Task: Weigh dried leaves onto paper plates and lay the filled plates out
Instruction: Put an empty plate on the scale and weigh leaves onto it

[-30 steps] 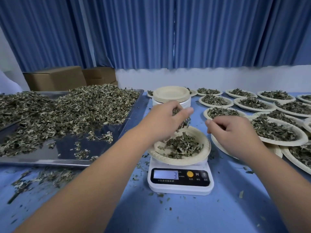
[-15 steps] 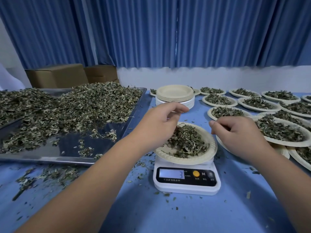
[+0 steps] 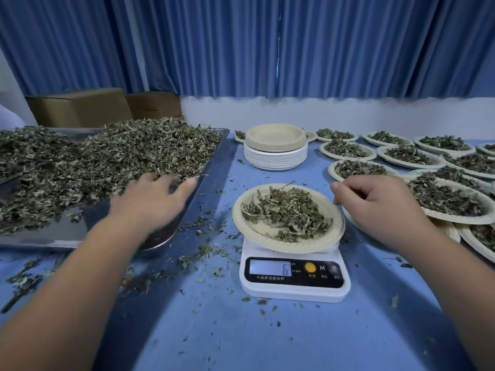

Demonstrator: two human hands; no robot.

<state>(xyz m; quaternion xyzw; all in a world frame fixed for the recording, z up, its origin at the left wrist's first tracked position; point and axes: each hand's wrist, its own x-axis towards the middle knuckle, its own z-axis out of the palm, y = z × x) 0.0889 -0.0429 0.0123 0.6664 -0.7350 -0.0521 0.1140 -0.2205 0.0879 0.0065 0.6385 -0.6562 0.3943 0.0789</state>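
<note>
A paper plate with a loose heap of dried leaves sits on the white digital scale, whose display reads 6. My left hand, blurred, reaches over the metal tray with fingers spread at the edge of the big pile of dried leaves. My right hand hovers just right of the plate with fingers loosely curled; no leaves show in it. A stack of empty paper plates stands behind the scale.
Several filled plates cover the blue table at the right and back right. Loose leaf bits litter the table around the scale and tray. Two cardboard boxes stand behind the tray, below blue curtains.
My left hand has left the plate on the scale and swung left to the leaf pile on the tray. The plate holds more leaves and the display went from 3 to 6.
</note>
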